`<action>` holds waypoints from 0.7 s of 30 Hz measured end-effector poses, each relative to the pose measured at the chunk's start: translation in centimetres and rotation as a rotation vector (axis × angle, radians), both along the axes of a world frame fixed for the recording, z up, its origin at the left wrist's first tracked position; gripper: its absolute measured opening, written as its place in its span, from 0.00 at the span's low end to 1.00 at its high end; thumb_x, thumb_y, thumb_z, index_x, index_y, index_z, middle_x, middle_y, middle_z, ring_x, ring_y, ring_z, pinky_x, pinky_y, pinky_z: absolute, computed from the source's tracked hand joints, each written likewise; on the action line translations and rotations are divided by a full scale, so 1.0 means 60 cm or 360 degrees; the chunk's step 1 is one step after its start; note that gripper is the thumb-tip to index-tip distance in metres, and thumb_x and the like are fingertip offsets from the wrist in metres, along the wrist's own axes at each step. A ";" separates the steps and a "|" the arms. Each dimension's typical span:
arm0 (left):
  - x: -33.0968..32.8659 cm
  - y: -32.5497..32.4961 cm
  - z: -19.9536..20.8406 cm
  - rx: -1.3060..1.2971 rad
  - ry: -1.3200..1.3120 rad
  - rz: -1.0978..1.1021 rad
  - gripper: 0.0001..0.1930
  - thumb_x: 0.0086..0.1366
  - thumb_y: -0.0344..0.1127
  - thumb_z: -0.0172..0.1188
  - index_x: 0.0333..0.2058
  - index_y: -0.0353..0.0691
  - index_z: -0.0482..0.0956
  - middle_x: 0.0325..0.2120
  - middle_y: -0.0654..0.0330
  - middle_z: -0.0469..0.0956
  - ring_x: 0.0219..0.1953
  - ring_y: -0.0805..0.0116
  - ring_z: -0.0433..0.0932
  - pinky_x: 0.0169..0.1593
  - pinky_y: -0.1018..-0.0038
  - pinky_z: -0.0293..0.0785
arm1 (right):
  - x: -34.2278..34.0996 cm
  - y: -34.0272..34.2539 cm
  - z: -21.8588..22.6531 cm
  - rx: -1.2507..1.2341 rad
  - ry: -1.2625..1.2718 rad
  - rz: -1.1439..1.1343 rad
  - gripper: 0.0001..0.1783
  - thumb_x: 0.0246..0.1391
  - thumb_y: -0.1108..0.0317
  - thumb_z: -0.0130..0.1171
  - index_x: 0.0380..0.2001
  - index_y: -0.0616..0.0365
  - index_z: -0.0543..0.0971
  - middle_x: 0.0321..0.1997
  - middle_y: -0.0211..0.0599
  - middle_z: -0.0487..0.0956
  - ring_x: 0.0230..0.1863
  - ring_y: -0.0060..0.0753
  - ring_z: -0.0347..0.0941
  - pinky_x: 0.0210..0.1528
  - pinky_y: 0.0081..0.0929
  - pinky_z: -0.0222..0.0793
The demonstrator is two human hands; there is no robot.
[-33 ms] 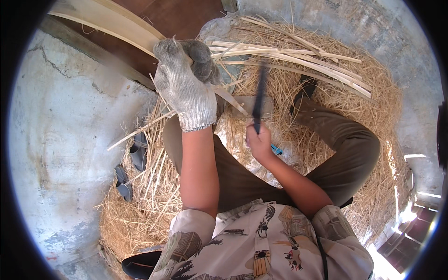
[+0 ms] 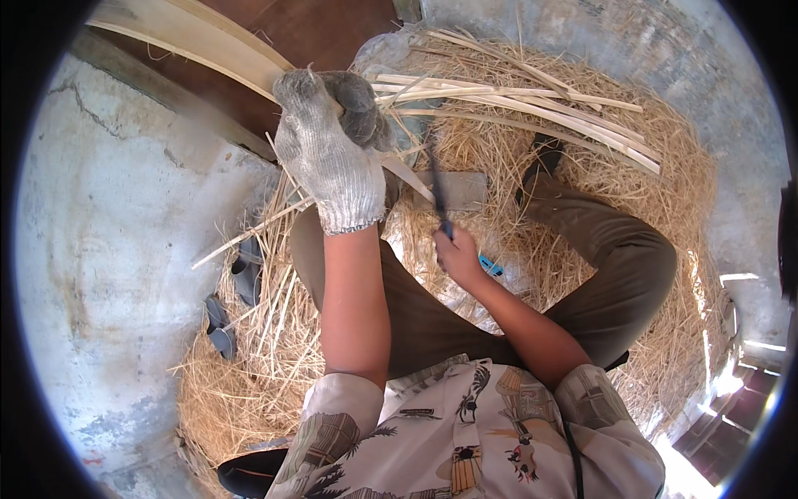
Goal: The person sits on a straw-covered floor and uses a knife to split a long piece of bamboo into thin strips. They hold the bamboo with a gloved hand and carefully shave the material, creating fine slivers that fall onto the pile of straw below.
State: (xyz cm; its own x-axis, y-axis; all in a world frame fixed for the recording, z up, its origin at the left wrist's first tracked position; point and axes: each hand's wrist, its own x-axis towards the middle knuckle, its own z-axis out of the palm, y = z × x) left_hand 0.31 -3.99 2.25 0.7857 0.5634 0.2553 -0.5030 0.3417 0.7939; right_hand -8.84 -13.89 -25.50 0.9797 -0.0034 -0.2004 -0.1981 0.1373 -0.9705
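My left hand [image 2: 328, 137] wears a grey-white knitted glove and is closed around a long, wide, pale bamboo strip [image 2: 195, 41]. The strip runs in from the upper left, and its narrow end [image 2: 409, 176] sticks out on the glove's right side. In my bare right hand [image 2: 457, 252] is a knife [image 2: 438, 187], gripped by its dark handle. The blade points away from me, smeared by motion, close beside the strip's narrow end. Whether blade and strip touch, I cannot tell. Under them lies a flat greyish block [image 2: 464, 190].
Thin split strips [image 2: 532, 101] lie in a bundle at the far right on a heap of shavings [image 2: 665, 208]. A small blue object [image 2: 490, 265] rests by my right wrist. Dark sandals [image 2: 219, 326] lie at the left, near the pale wall [image 2: 125, 249].
My right hand and the knife have shifted slightly left, bringing the blade nearer to the strip's end. My left hand stays in place.
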 end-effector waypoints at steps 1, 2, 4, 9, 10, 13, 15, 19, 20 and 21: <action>0.000 0.003 0.002 0.0066 -0.0001 0.0117 0.24 0.68 0.61 0.59 0.32 0.42 0.72 0.20 0.63 0.68 0.18 0.66 0.65 0.20 0.67 0.63 | -0.003 0.001 0.011 -0.0006 0.0255 0.0052 0.14 0.64 0.64 0.55 0.26 0.59 0.72 0.16 0.26 0.67 0.20 0.15 0.64 0.23 0.21 0.60; 0.000 0.009 0.003 0.0116 -0.0035 0.0030 0.26 0.67 0.62 0.59 0.30 0.42 0.72 0.19 0.63 0.67 0.17 0.66 0.64 0.20 0.68 0.62 | -0.007 -0.001 0.040 -0.0012 0.0506 0.0094 0.14 0.64 0.64 0.55 0.25 0.58 0.71 0.16 0.26 0.67 0.20 0.16 0.65 0.23 0.21 0.60; -0.005 0.025 0.006 0.0186 -0.0126 -0.0347 0.29 0.64 0.66 0.59 0.26 0.42 0.72 0.16 0.64 0.65 0.15 0.67 0.61 0.18 0.69 0.62 | -0.006 -0.004 0.074 -0.0081 0.0669 0.0133 0.15 0.64 0.64 0.55 0.24 0.57 0.70 0.17 0.27 0.68 0.19 0.18 0.65 0.21 0.22 0.61; -0.007 0.065 -0.016 0.0120 -0.0259 -0.1278 0.39 0.53 0.80 0.57 0.16 0.42 0.69 0.09 0.64 0.63 0.11 0.67 0.62 0.14 0.72 0.61 | 0.004 0.004 0.168 0.0185 -0.0269 -0.0395 0.14 0.65 0.63 0.54 0.25 0.56 0.70 0.17 0.26 0.67 0.18 0.18 0.63 0.20 0.23 0.60; -0.010 0.065 -0.020 0.0102 -0.0251 -0.1296 0.40 0.52 0.80 0.57 0.16 0.42 0.69 0.09 0.65 0.64 0.10 0.67 0.63 0.14 0.72 0.60 | 0.002 0.008 0.168 0.0239 -0.0318 -0.0479 0.14 0.65 0.63 0.54 0.25 0.56 0.70 0.17 0.25 0.67 0.18 0.18 0.63 0.20 0.23 0.59; -0.008 0.057 -0.037 -0.0038 -0.0173 -0.1165 0.40 0.50 0.82 0.56 0.16 0.43 0.69 0.09 0.65 0.64 0.10 0.67 0.63 0.13 0.72 0.59 | -0.018 0.016 0.016 0.0137 0.0233 -0.0211 0.14 0.65 0.62 0.54 0.26 0.56 0.69 0.17 0.24 0.66 0.16 0.18 0.62 0.18 0.24 0.57; -0.007 0.060 -0.020 0.0045 -0.0180 -0.1268 0.40 0.50 0.82 0.56 0.16 0.43 0.69 0.09 0.65 0.63 0.10 0.67 0.62 0.13 0.71 0.59 | -0.020 0.010 0.024 0.0224 0.0794 -0.0127 0.13 0.64 0.62 0.54 0.28 0.54 0.68 0.16 0.25 0.65 0.12 0.19 0.59 0.14 0.25 0.55; 0.005 0.070 -0.022 0.0119 -0.0438 -0.1532 0.38 0.57 0.75 0.58 0.21 0.39 0.70 0.10 0.65 0.61 0.11 0.71 0.57 0.15 0.72 0.53 | -0.002 0.003 0.046 0.0251 0.0625 -0.0092 0.13 0.63 0.60 0.55 0.29 0.53 0.66 0.16 0.26 0.64 0.10 0.21 0.58 0.12 0.26 0.55; 0.004 0.073 -0.023 0.0113 -0.0452 -0.1534 0.38 0.57 0.76 0.57 0.20 0.40 0.70 0.10 0.65 0.61 0.10 0.71 0.56 0.15 0.72 0.53 | 0.004 0.001 0.089 0.0423 0.0525 -0.0120 0.13 0.63 0.60 0.55 0.29 0.53 0.67 0.16 0.27 0.64 0.10 0.22 0.58 0.13 0.27 0.55; 0.004 0.070 -0.023 0.0098 -0.0468 -0.1549 0.39 0.57 0.77 0.57 0.20 0.40 0.69 0.09 0.66 0.60 0.10 0.71 0.56 0.15 0.72 0.53 | 0.007 0.001 0.112 0.0500 0.0341 -0.0263 0.13 0.64 0.60 0.55 0.29 0.53 0.67 0.16 0.25 0.64 0.10 0.21 0.57 0.12 0.26 0.54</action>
State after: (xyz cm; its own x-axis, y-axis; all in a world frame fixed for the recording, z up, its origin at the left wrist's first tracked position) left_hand 0.58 0.21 0.86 0.7973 -0.3074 0.5194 -0.2066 0.6696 0.7134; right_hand -8.42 -13.86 -18.77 0.9072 -0.0637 -0.4159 -0.3412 0.4670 -0.8157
